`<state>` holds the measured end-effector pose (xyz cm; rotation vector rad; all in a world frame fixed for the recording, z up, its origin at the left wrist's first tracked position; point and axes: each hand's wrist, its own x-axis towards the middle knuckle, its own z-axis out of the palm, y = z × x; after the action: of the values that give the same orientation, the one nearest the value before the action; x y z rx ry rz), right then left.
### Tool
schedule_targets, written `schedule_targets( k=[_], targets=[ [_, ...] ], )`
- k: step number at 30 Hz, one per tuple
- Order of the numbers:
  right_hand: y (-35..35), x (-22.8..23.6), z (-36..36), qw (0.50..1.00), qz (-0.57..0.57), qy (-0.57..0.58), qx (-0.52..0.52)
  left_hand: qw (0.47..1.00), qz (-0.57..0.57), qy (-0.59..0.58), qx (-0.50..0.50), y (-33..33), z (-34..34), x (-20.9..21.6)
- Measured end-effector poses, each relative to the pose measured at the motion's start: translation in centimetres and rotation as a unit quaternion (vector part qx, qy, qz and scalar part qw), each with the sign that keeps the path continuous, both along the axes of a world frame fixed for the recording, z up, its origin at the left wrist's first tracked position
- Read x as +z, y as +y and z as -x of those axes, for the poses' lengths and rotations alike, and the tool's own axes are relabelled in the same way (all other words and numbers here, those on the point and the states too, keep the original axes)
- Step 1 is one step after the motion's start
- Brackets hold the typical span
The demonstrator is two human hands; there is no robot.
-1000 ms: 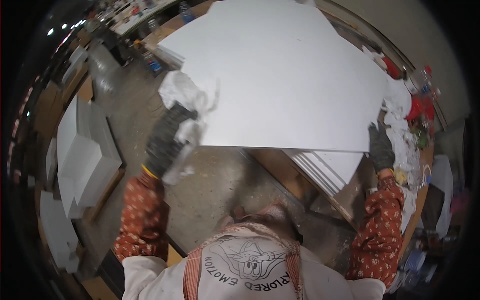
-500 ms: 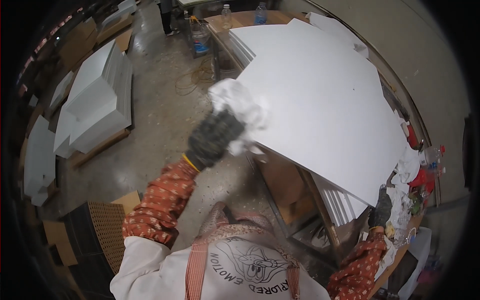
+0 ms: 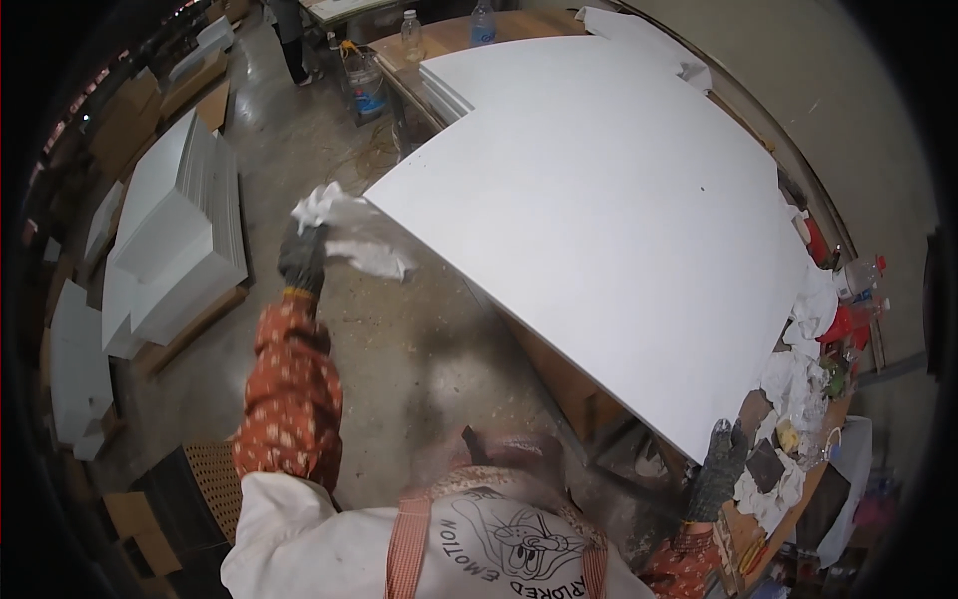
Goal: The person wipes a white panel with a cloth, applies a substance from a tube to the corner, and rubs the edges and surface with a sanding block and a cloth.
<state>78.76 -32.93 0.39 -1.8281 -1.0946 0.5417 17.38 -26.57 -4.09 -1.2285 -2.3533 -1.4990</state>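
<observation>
A large white panel [image 3: 589,200] with a small dark speck lies across the workbench, its long near edge jutting over the floor. My left hand [image 3: 301,258], in a dark glove, is off the panel's left corner and closed on a crumpled white cloth [image 3: 371,260] that is blurred by motion. My right hand [image 3: 717,474], also gloved, is at the panel's near right corner. Its fingers stretch forward along the edge and appear to touch it. More white panels [image 3: 444,100] show beneath at the far left.
Crumpled white wrappings [image 3: 783,384], a red item [image 3: 846,321] and clear plastic bottles [image 3: 856,280] crowd the bench's right side. Two bottles [image 3: 411,38] stand at the far end. Stacked white panels [image 3: 190,235] lie on the floor leftward. Another person [image 3: 289,40] stands far off.
My left hand has swept the cloth leftward off the panel. The top panel has shifted toward me, covering the stack edges seen before at the near right. My right hand has come nearer with its corner.
</observation>
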Motion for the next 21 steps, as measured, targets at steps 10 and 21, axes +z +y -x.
schedule_targets(
  k=[10,21],
  targets=[
    [-0.2,-1.2,0.9,0.991,-0.132,0.011,-0.027,0.982,-0.139,-0.082,-0.102,4.6,-9.1,-0.3],
    [4.3,0.2,-17.4,0.963,0.000,-0.246,-0.107,0.956,-0.254,0.011,-0.145,9.3,-7.5,-6.3]
  ],
)
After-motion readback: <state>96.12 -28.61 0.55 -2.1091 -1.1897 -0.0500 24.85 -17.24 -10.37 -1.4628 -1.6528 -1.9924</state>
